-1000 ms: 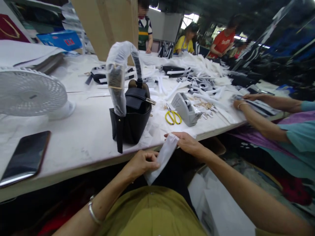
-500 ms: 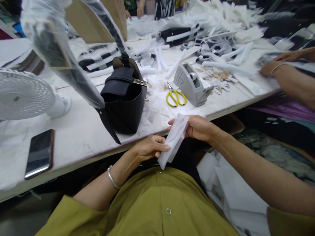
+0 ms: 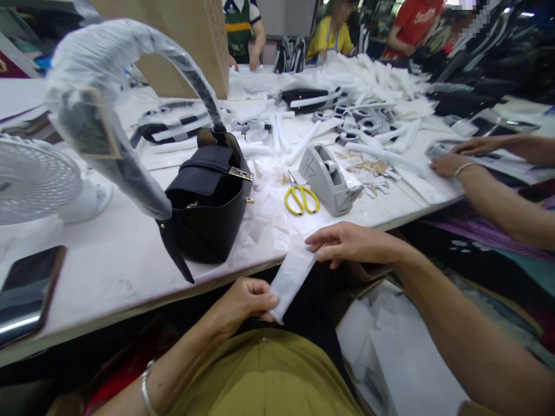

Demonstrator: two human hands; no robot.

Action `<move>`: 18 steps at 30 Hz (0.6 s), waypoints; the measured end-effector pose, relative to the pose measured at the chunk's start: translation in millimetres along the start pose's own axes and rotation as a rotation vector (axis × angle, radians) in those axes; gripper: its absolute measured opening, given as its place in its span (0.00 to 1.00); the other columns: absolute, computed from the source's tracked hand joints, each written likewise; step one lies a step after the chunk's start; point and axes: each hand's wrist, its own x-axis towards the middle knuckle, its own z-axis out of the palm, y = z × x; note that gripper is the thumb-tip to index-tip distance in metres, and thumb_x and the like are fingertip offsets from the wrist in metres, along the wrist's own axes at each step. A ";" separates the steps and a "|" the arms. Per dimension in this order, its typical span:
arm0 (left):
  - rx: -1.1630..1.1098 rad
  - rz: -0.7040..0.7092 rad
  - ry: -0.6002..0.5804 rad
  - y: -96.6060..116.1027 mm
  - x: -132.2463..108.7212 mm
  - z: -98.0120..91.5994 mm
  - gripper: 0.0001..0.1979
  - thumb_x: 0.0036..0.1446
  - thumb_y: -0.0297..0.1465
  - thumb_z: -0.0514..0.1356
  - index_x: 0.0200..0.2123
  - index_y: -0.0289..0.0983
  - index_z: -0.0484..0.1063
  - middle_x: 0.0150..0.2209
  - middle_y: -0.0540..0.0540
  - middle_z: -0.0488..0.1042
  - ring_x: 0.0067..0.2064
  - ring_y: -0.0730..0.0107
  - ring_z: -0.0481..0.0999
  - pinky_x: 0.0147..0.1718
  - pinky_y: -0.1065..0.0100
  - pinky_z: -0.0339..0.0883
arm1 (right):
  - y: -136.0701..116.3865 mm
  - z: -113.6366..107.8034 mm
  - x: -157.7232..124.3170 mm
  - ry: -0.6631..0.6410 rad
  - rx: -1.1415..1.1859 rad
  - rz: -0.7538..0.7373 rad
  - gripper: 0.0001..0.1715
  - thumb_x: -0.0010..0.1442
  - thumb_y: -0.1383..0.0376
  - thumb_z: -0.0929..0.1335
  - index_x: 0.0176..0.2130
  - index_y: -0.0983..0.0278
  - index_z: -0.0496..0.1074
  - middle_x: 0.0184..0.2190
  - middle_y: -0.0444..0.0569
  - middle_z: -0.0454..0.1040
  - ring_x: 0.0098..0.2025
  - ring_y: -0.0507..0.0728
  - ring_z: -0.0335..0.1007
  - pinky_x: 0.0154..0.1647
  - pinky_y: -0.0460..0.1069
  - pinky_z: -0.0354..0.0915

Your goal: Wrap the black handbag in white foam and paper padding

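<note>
I'm holding a folded white strip [image 3: 293, 277] above my lap, in front of the black handbag [image 3: 208, 225] and a little to its right. My left hand [image 3: 251, 297] is pinching the near end between thumb and bent fingers; my right hand [image 3: 347, 242] is lightly gripping the far end with loosely curved fingers. Gripping opposite ends is probably letting me stretch it flat, since something so thin would likely droop. Lower down and to the right of the handbag, loose white sheets [image 3: 407, 358] are lying below the counter [image 3: 130, 277], seemingly within reach of my lap.

The handbag itself is standing near the counter's edge, its wrapped strap [image 3: 108, 63] arching up; the clear covering is perhaps guarding the strap against scuffs. A phone [image 3: 28, 289] is lying to the handbag's left, and behind that a white fan [image 3: 34, 179] is standing. Right of the handbag, yellow-handled scissors [image 3: 295, 202] are resting beside a grey tape dispenser [image 3: 323, 182], likely so both are handy. Far right of the handbag, a co-worker's hands [image 3: 448, 164] are working. Beyond it, white padding strips [image 3: 403, 136] are piling up, and a cardboard box [image 3: 186, 69] is standing.
</note>
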 end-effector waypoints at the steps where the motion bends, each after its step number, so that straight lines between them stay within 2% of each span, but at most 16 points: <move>1: 0.003 0.030 0.021 -1.0 -3.6 -3.0 0.21 0.38 0.43 0.75 0.23 0.32 0.75 0.23 0.45 0.77 0.25 0.73 0.73 0.28 0.74 0.67 | -4.9 -7.3 -0.1 0.097 -0.068 -0.015 0.21 0.53 0.61 0.73 0.47 0.65 0.79 0.37 0.52 0.80 0.31 0.57 0.76 0.29 0.49 0.74; 4: -0.002 0.118 0.075 -0.1 -13.4 -10.8 0.20 0.40 0.43 0.75 0.22 0.32 0.75 0.22 0.46 0.76 0.24 0.73 0.72 0.26 0.74 0.64 | -22.2 -17.8 16.3 0.490 -0.437 -0.083 0.15 0.61 0.62 0.68 0.46 0.64 0.77 0.38 0.55 0.80 0.37 0.61 0.77 0.39 0.54 0.73; 6: -0.022 0.155 0.094 1.8 -18.1 -14.0 0.20 0.39 0.43 0.75 0.22 0.32 0.75 0.22 0.46 0.76 0.24 0.74 0.71 0.26 0.74 0.63 | -32.4 -16.3 38.2 0.667 -0.744 -0.073 0.13 0.63 0.65 0.66 0.45 0.67 0.76 0.40 0.60 0.79 0.45 0.68 0.76 0.47 0.59 0.69; 8: -0.077 0.175 0.089 2.7 -21.5 -16.2 0.20 0.38 0.42 0.75 0.23 0.31 0.76 0.22 0.46 0.75 0.23 0.75 0.71 0.26 0.75 0.63 | -38.5 -12.3 63.2 0.699 -0.924 -0.006 0.14 0.64 0.66 0.64 0.46 0.70 0.74 0.41 0.66 0.77 0.48 0.73 0.74 0.50 0.63 0.65; 12: -0.263 0.195 0.037 -0.4 -27.7 -21.2 0.20 0.38 0.40 0.76 0.24 0.29 0.76 0.22 0.46 0.74 0.23 0.78 0.69 0.24 0.77 0.61 | -38.4 -7.2 103.6 0.653 -0.986 0.120 0.17 0.63 0.68 0.64 0.49 0.74 0.70 0.44 0.72 0.75 0.48 0.75 0.74 0.48 0.63 0.67; 18: -0.529 0.233 0.028 -10.4 -41.8 -33.2 0.20 0.34 0.35 0.78 0.26 0.30 0.75 0.19 0.50 0.69 0.20 0.83 0.63 0.21 0.79 0.58 | -38.6 -0.9 124.2 0.629 -0.998 0.193 0.26 0.61 0.70 0.63 0.58 0.75 0.61 0.47 0.73 0.74 0.51 0.73 0.73 0.49 0.61 0.67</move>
